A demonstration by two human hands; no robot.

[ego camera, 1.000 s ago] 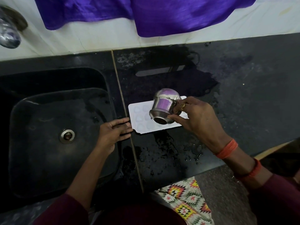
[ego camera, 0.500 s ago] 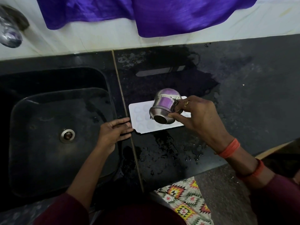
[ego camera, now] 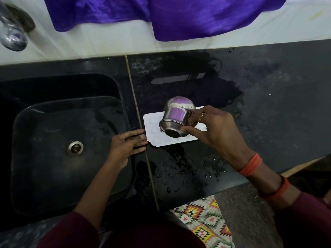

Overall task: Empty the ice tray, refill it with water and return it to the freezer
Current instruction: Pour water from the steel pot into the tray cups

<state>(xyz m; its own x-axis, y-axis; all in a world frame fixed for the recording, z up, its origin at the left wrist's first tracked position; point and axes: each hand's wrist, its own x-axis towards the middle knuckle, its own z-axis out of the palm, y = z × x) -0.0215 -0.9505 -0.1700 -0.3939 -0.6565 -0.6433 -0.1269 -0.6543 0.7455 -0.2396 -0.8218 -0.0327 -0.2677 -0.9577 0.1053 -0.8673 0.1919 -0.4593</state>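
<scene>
Head view. Ice tray (ego camera: 151, 122): on counter (ego camera: 268, 108), just right of sink (ego camera: 44, 158). Right hand (ego camera: 218, 129): curled round steel cup (ego camera: 176, 117) tipped over it. Left hand (ego camera: 125, 144): straight fingers (ego camera: 138, 138) touching sink-side end. Pour slowly, avoiding overflow.

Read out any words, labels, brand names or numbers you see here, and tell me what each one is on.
None: no text can be read anywhere in this view.
The steel cup, white ice tray, purple cloth and patterned fabric show no letters, numbers or logos.
</scene>
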